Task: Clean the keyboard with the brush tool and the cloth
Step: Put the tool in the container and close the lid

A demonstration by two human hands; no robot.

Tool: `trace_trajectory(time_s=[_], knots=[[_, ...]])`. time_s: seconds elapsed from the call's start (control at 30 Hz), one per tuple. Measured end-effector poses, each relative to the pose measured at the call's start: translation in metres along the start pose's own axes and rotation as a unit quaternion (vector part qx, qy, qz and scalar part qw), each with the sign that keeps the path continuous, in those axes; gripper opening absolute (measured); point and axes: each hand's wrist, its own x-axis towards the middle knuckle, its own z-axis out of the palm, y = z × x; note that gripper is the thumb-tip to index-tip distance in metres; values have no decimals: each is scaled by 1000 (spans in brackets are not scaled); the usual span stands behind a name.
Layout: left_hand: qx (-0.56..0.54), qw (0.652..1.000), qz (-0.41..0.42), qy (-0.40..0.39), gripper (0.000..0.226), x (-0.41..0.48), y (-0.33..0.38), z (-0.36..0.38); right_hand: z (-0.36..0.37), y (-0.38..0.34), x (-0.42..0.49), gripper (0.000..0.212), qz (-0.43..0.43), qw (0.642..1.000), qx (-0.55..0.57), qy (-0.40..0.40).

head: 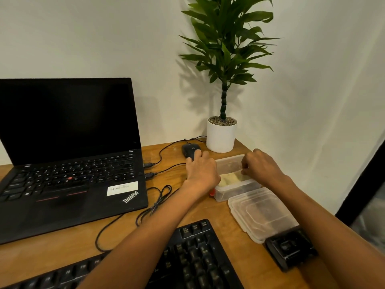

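A black keyboard [193,259] lies at the desk's near edge, partly under my forearms. Behind it stands a clear plastic container [227,195] with a pale yellow cloth [229,178] inside. My left hand [201,171] is pressed against the container's left wall with its fingers curled, holding it. My right hand [261,166] reaches over the container's right rim, and its curled fingertips pinch the cloth's edge. The brush tool is not clearly visible. A small red thing [212,192] peeks out by the container's left corner.
The container's clear lid [260,215] lies to the right of the keyboard, with a black boxy object [291,250] just beyond it near the desk edge. An open black laptop [68,163], a wired mouse [190,150], loose cables [154,203] and a potted plant [221,136] are further back.
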Motion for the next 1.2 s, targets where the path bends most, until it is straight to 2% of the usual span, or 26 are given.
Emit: trace_trajectory(time_s=[0.17, 0.23, 0.33, 0.5, 0.73, 0.9, 1.2], knots=[[98, 995, -1, 23, 25, -3, 14, 0, 2, -1, 2, 18, 7, 1000, 27, -6], [102, 994, 7, 30, 27, -7, 16, 2, -1, 1, 1, 20, 20, 998, 65, 3], [54, 997, 16, 52, 34, -16, 11, 0, -11, 7, -6, 19, 42, 990, 130, 36], [-23, 989, 49, 136, 37, -43, 2, 1, -25, 15, -37, 15, 61, 967, 234, 78], [-80, 975, 117, 171, 36, -94, 15, 4, -33, 27, -89, 11, 68, 955, 271, 95], [-103, 978, 138, 114, 42, -122, 32, 4, -32, 37, -121, 20, 83, 952, 284, 84], [-166, 978, 129, -1, 67, -151, 59, 9, -14, 53, -171, 27, 136, 935, 320, 73]])
